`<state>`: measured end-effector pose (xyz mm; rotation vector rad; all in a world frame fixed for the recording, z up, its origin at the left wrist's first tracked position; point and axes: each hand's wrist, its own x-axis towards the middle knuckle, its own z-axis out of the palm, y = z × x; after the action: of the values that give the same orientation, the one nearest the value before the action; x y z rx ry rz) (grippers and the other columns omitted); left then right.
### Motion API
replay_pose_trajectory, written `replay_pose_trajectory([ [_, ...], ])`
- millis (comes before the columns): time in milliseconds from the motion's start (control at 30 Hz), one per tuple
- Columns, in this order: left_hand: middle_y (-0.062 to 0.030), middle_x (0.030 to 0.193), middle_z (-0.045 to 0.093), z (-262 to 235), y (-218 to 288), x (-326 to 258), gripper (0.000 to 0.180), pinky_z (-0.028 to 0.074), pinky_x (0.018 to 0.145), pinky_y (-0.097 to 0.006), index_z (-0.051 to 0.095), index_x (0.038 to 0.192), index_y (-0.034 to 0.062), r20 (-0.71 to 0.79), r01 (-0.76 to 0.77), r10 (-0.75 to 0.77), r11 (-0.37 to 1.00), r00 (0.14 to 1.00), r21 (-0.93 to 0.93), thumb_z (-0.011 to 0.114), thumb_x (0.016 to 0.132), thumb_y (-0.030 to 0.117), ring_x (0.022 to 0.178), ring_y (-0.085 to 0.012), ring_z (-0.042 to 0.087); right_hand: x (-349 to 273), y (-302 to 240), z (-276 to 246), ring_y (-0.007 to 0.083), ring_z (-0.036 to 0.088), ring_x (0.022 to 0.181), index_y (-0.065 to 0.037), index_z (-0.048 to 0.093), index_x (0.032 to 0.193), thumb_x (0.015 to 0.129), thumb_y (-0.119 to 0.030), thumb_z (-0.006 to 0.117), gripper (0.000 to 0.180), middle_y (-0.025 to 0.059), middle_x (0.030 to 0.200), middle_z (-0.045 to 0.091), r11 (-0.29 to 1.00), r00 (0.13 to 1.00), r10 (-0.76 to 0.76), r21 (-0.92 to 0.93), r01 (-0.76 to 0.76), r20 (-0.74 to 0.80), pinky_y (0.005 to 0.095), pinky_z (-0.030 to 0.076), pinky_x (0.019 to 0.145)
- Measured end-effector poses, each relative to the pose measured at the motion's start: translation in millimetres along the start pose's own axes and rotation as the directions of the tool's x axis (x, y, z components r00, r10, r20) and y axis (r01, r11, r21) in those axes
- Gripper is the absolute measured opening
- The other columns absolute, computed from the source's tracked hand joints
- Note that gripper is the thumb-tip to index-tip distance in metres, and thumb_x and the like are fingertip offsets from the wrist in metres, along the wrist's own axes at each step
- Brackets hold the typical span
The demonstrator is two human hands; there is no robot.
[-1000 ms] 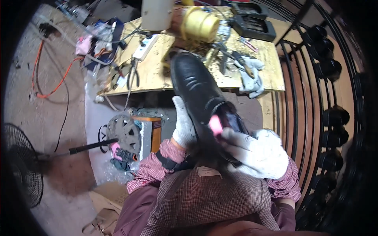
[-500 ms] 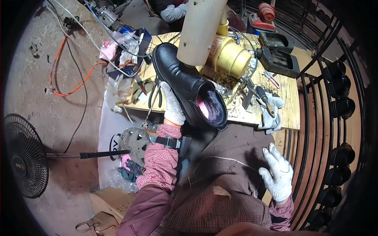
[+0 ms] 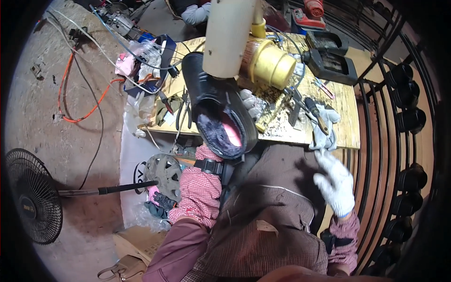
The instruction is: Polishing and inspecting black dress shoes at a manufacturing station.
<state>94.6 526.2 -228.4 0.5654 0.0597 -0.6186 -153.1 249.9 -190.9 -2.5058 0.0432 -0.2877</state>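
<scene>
A black shoe (image 3: 221,110) with a dark fuzzy lining and a pink patch inside lies tilted over the bench's near edge, its opening facing me. My left hand (image 3: 253,104), in a white knit glove, holds it from beneath. Most of that hand is hidden by the shoe; gloved fingers show at its right side. A pale tube (image 3: 228,42) hangs over the shoe's upper; whether they touch I cannot tell. My right hand (image 3: 336,185), gloved in white too, hovers open and unladen above my right thigh, near a grey cloth (image 3: 329,127) on the bench edge.
On the wooden bench (image 3: 345,105) stand a yellow cylindrical machine part (image 3: 277,66), dark shoe-shaped moulds (image 3: 331,68), a handled tool (image 3: 315,115) and pliers (image 3: 183,110). A black rack (image 3: 376,141) with shoes runs along the right. A fan (image 3: 35,197) stands left.
The shoe has turned, its opening swinging left and toward me, and my left hand has gone underneath it. My right hand has shifted slightly up and right, still open.
</scene>
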Motion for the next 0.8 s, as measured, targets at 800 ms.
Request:
replay_pose_trajectory([
  [800,-0.0243,0.156,0.051,-73,-117,-111,0.106,0.051,0.116,-0.056,0.035,0.165,0.0090,0.418,0.526,-0.325,0.609,0.848,-0.594,0.031,0.095,0.089,0.140,-0.0375,0.057,23,-8,-6,0.0238,0.071,0.088,-0.010,0.073,0.140,0.098,-0.023,0.074,0.044,0.0118,0.117,0.075,0.959,0.965,0.230,0.199,-0.203,-0.126,0.0361,0.057,0.083],
])
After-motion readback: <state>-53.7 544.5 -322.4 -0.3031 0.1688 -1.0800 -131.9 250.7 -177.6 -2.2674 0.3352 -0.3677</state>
